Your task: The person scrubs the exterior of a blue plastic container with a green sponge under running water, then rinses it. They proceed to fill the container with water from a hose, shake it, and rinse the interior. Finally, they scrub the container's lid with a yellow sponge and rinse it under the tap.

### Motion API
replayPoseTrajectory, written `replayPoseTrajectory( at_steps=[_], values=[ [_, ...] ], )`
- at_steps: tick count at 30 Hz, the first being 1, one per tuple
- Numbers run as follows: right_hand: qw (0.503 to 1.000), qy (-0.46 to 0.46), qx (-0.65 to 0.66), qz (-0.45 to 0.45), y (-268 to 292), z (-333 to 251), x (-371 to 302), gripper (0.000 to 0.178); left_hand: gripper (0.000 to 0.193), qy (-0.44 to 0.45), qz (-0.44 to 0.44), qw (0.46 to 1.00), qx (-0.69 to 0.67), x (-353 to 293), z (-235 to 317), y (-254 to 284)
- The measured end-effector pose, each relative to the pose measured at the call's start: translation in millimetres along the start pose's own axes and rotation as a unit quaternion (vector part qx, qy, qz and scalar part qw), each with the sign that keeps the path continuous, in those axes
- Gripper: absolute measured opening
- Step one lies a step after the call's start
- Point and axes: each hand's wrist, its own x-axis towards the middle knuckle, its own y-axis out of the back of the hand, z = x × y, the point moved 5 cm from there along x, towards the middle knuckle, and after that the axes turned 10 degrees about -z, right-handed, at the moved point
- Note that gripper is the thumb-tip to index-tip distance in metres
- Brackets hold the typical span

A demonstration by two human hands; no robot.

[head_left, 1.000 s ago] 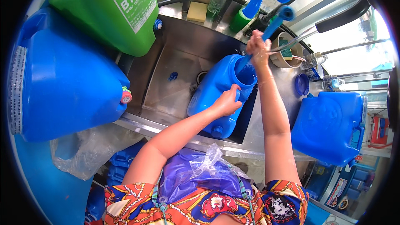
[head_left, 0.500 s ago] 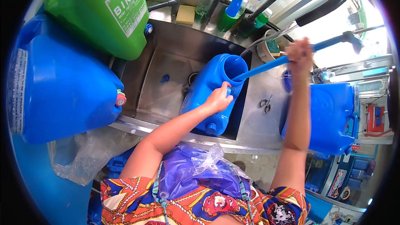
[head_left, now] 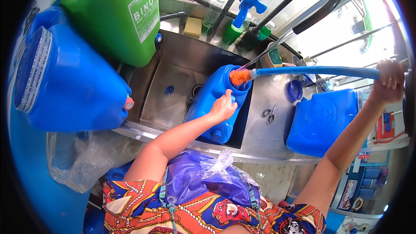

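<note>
A blue water jug [head_left: 203,99] stands in the steel sink, its wide round mouth facing up. My left hand [head_left: 223,106] is closed around the handle beside that mouth. Far out to the right, my right hand [head_left: 388,80] grips the end of a long-handled brush [head_left: 316,71] with a blue shaft. Its orange bristles [head_left: 240,76] sit at the jug's mouth; whether their tip is still inside the rim is hard to tell. A small blue cap [head_left: 217,135] closes the spout on the jug's near end.
A green jug [head_left: 117,21] and a large blue jug [head_left: 78,78] stand on the left. Another blue jug [head_left: 323,121] is on the right counter, near scissors [head_left: 269,113] and a blue lid [head_left: 294,90]. Bottles [head_left: 236,30], a sponge [head_left: 193,27] and a black hose [head_left: 320,13] line the back.
My right hand has swung out to the right, drawing the brush up so its orange bristles now show at the jug's mouth. My left hand keeps its hold on the handle.
</note>
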Motion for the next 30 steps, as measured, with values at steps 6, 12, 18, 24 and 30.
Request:
replayPoseTrajectory(
  at_steps=[6, 12, 18, 24, 30],
  values=[
    [0.995, 0.092, 0.035, -0.004, 10.8, -17.4, 6.8, 0.038, 0.045, -0.027, 0.041, 0.999, -0.001, 1.5, -6.6, -1.4],
    [0.986, 0.069, 0.09, 0.121, -24.0, 151.8, -16.7, 0.036, 0.034, -0.052, 0.058, 0.997, -0.014, -2.0, -11.2, 3.6],
    [0.981, -0.097, 0.149, 0.073, -167.9, 382.0, -25.3, 0.031, 0.034, -0.098, 0.116, 0.988, 0.027, -8.5, -22.5, 14.1],
    [0.94, -0.327, -0.063, 0.068, -198.4, 523.3, 27.0, 0.042, 0.034, -0.107, 0.244, 0.964, 0.016, -10.6, -34.8, 21.6],
    [0.775, -0.199, -0.599, 0.019, -154.2, 440.4, -62.2, 0.045, 0.023, -0.051, 0.239, 0.97, 0.006, -24.9, -92.1, 40.7]
  ],
)
